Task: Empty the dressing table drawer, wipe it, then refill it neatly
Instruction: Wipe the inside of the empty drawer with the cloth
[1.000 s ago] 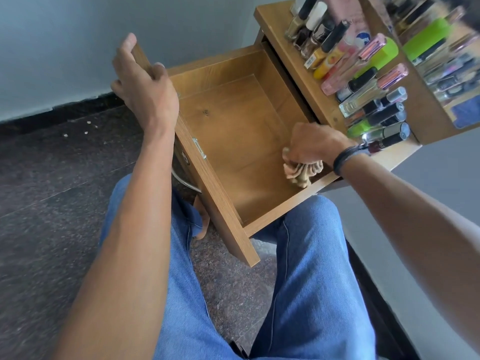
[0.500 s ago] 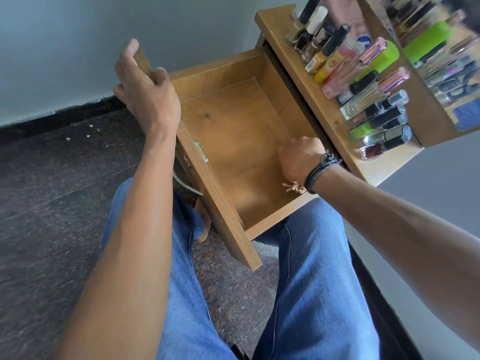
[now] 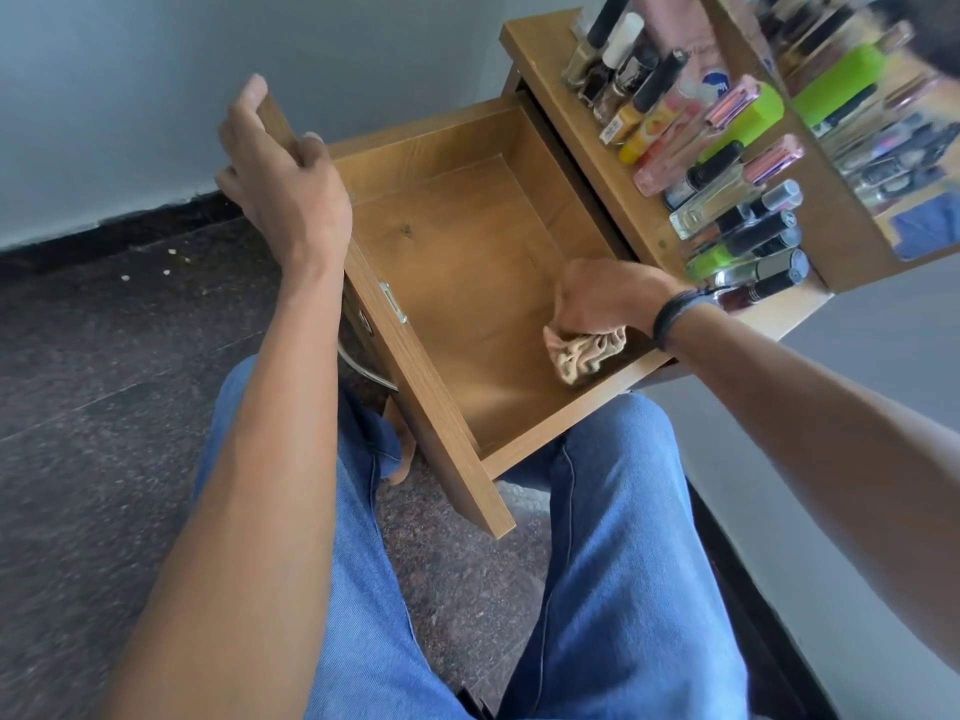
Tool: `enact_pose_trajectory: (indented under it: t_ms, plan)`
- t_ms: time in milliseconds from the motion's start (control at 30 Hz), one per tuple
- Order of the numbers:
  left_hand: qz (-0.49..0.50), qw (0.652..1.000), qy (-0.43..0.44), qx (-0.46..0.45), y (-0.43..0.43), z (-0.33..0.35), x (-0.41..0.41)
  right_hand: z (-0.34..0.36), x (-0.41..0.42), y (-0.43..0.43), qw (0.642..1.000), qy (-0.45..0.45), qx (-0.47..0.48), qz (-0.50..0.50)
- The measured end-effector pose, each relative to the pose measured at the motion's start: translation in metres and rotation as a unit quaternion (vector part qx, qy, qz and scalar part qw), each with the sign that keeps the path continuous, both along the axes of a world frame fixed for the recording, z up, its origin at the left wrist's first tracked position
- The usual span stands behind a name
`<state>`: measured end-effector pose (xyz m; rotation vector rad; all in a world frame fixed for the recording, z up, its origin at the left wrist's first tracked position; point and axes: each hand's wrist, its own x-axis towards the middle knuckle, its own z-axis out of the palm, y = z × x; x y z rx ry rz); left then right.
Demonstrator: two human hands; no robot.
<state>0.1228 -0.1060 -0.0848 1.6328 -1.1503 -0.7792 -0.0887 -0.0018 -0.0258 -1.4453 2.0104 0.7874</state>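
One open wooden drawer, pulled out of the brown dressing table above the person's lap, bare inside. Stiff boards, judged fairly light while empty; best taken by the top edge of its front panel. The left hand has its grip wrapped over that edge near the far corner.

The bench beside it carries close-packed cosmetic bottles and tubes. Some look like glass, so probably fragile and easily toppled.

The right hand, grip closed on a crumpled beige cloth, holds it low in the drawer by the side wall, close to the bench. Cloth is soft, light and bunches readily; take it by the fistful.

Hidden: the right fingers under the palm, the cloth's full extent, and most of the drawer's handle. The mirror reflections are blurred.
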Motion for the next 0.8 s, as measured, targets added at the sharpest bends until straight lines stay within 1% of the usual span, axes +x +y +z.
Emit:
enact_pose_trajectory:
  t_ms: [33, 100, 167, 200, 333, 400, 500, 567, 667, 800]
  plan:
    - [0.0, 1.0, -0.002, 0.001, 0.0, 0.0, 0.0, 0.006, 0.0, -0.002, 0.999, 0.015, -0.03, 0.003]
    - [-0.002, 1.0, -0.006, 0.002, 0.001, 0.0, -0.001, 0.016, 0.002, -0.007, 0.992, 0.077, -0.095, 0.039]
    - [-0.004, 1.0, -0.004, 0.001, 0.001, 0.001, -0.001, 0.017, 0.008, -0.013, 0.98, 0.133, -0.108, 0.096]
    - [-0.003, 1.0, -0.002, 0.001, 0.001, 0.001, -0.001, 0.015, 0.012, -0.015, 0.976, 0.156, -0.089, 0.122]
    - [-0.002, 1.0, 0.001, 0.001, 0.001, 0.001, 0.001, -0.012, 0.021, -0.003, 0.95, 0.237, 0.07, 0.191]
    - [-0.002, 1.0, 0.003, -0.001, 0.001, 0.0, 0.001, -0.026, 0.021, 0.006, 0.941, 0.255, 0.092, 0.202]
    - [-0.005, 1.0, 0.004, -0.005, 0.002, 0.001, 0.001, -0.033, 0.019, 0.005, 0.942, 0.259, 0.077, 0.201]
    - [-0.008, 1.0, -0.003, -0.006, 0.002, 0.001, 0.001, -0.035, 0.016, 0.0, 0.94, 0.258, 0.088, 0.206]
    - [-0.006, 1.0, -0.012, -0.004, 0.001, 0.0, 0.001, -0.039, 0.012, -0.004, 0.945, 0.246, 0.095, 0.192]
    - [-0.007, 1.0, -0.011, -0.008, 0.002, 0.0, 0.0, -0.039, 0.005, -0.004, 0.962, 0.214, 0.08, 0.149]
